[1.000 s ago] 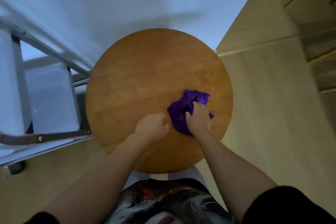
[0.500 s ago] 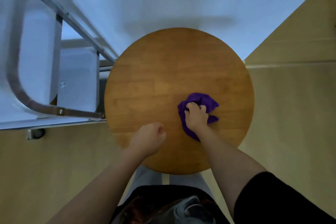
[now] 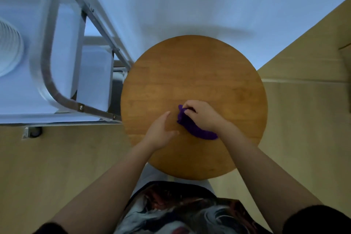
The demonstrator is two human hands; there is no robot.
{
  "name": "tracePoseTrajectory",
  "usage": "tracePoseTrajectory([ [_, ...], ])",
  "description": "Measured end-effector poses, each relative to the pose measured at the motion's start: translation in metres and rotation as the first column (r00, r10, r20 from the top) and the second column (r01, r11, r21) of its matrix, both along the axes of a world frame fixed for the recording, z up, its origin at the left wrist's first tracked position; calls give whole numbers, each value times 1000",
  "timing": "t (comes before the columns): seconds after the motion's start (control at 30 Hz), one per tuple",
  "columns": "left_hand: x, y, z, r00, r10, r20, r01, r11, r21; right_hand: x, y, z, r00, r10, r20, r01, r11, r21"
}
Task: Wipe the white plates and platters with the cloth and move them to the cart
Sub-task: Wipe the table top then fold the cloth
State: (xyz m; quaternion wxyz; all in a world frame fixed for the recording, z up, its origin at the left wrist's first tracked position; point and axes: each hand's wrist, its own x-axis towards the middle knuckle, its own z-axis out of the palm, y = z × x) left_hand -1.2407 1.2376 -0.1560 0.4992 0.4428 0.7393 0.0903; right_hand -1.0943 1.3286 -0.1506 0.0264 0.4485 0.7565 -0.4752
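Right hand (image 3: 204,117): fingers curled, gripping purple cloth (image 3: 197,131) on round wooden table (image 3: 190,74).
Left hand (image 3: 161,131): fingers straight, relaxed, holding nothing.
Cart (image 3: 57,89): left of table; contents blurred, possibly stacked white plates (image 3: 9,47).

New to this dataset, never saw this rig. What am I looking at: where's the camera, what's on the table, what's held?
There is no robot, just a person's two bare hands. The single camera sits on the person's head, looking down. The right hand grips a bunched purple cloth on a round wooden table. The left hand is held open beside the cloth, holding nothing. To the left stands a metal cart carrying white dishes, blurred here. No plate lies on the table.
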Motion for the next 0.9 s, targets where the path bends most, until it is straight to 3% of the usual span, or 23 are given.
tracePoseTrajectory([
  [0.1,-3,14,19,985,-38,168,9,985,172,-4,4,48,997,51,-51,-49,998,41],
  [0.2,-15,26,41,986,-49,158,4,962,273,-11,10,88,992,36,-123,-21,992,122],
  [0.3,-43,36,63,998,-64,17,53,928,370,-12,16,115,993,-36,-114,57,981,187],
  [0.37,-63,39,83,975,-134,-178,198,889,414,-8,18,125,996,-64,-67,78,972,224],
  [0.43,-75,43,104,933,-156,-325,306,818,487,-4,15,132,999,-31,-24,35,980,198],
  [0.53,-80,51,137,903,-119,-413,375,688,621,-1,11,139,994,74,76,-83,989,123],
  [0.63,-86,55,161,843,-119,-524,480,606,634,5,15,148,987,59,151,-85,981,175],
  [0.73,-96,57,174,851,-92,-517,466,585,664,13,17,162,997,-50,53,36,970,240],
  [0.9,-121,57,176,809,-268,-523,530,717,452,12,17,180,954,-275,-118,300,885,358],
])
